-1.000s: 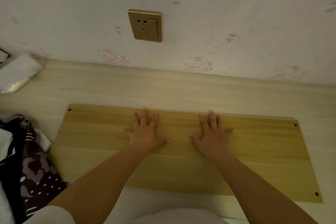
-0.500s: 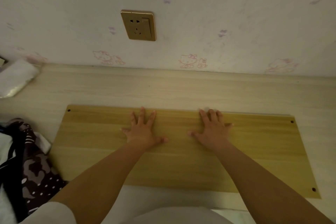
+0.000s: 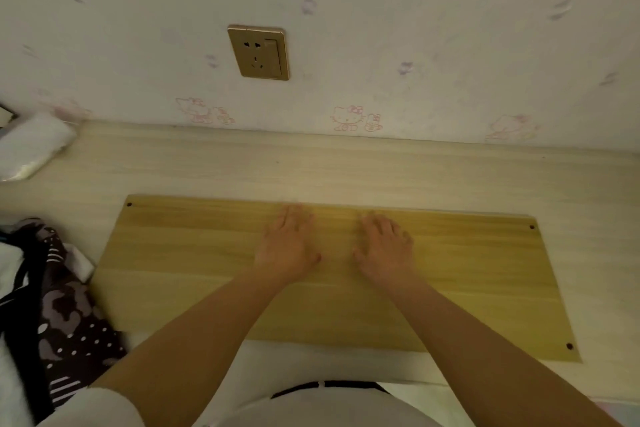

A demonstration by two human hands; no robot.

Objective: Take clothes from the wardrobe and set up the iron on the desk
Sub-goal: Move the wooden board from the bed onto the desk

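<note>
Head view: your left hand [image 3: 287,246] and right hand [image 3: 384,248] lie flat, fingers loosely extended and gripping nothing, on the wooden board [image 3: 485,288] atop the desk [image 3: 311,166]. The patterned clothes [image 3: 65,315] lie left of the board; the wall socket [image 3: 258,52] sits above it.

wall: we see pale wallpaper [image 3: 415,28] with faint pink cartoon cat prints and small purple marks
socket: gold wall outlet [image 3: 258,52], mounted above the surface, left of centre; nothing plugged in
board: yellowish wood-grain panel [image 3: 194,270] lying flat, long side parallel to the wall; we count dark holes at three visible corners
white pack: soft white bundle in clear wrap [image 3: 33,146], far left, against the wall base, well apart from the board
bag: dark patterned fabric item [image 3: 65,315] with white dots and stripes, left edge, just beside the board's left end; we can't tell what it is exactly
white scrap: small white piece [image 3: 80,262] between the dark item and the board
</note>
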